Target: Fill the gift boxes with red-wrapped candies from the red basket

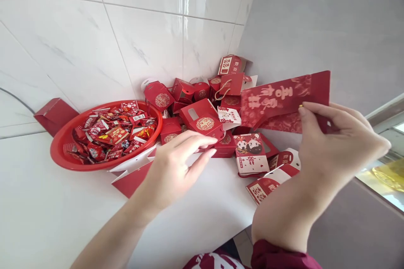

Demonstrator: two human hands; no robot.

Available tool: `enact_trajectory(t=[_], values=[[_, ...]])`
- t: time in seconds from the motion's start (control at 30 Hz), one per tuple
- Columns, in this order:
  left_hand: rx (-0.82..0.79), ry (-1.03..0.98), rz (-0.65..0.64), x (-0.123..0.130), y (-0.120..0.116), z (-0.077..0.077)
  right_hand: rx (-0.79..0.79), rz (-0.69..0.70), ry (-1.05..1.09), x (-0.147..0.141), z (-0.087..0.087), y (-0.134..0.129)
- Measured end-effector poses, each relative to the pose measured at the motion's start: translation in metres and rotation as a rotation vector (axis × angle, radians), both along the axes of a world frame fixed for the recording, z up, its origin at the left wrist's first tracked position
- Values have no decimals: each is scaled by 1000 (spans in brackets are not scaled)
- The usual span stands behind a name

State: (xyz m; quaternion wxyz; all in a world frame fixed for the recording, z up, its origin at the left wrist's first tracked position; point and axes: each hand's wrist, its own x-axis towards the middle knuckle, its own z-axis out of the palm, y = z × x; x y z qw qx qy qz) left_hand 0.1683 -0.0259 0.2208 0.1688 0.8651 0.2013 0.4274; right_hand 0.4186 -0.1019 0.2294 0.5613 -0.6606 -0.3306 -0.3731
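My right hand pinches a flat red envelope by its right end, between thumb and fingers. Pale gold characters run across the envelope, and a small gold speck shows at my thumb tip. The envelope is held up above a heap of red gift boxes. My left hand hovers over the white table in front of those boxes, thumb and fingers apart with nothing between them. Just behind its fingertips lies a red box with a round gold emblem. A folded red and white carton is partly hidden behind my left wrist.
A red plastic basket full of wrapped candies stands on the left of the white table. Another red box leans behind it. Printed boxes lie on the right near the table edge. A tiled wall closes the back.
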Motion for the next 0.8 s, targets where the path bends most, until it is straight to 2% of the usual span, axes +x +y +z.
enact_trajectory(t=[0.1, 0.17, 0.27, 0.43, 0.57, 0.7, 0.73, 0.8], values=[[77, -176, -81, 27, -1, 0, -41, 243, 34, -42, 7, -17], [37, -200, -119, 38, -1, 0, -110, 420, 114, -58, 5, -21], [-136, -236, -124, 46, -2, -4, -222, 645, 184, -65, -3, -19], [-565, -309, -112, 48, -2, -15, -331, 859, 167, -65, -13, -10], [-844, -406, -226, 50, 4, -19, -342, 872, 119, -69, -17, -7], [-907, -526, -329, 49, 7, -22, -309, 807, 123, -79, -17, -10], [-926, -535, -387, 48, 6, -23, -304, 777, 130, -81, -16, -11], [-967, -507, -593, 42, 3, -24, -294, 676, 123, -81, -13, -11]])
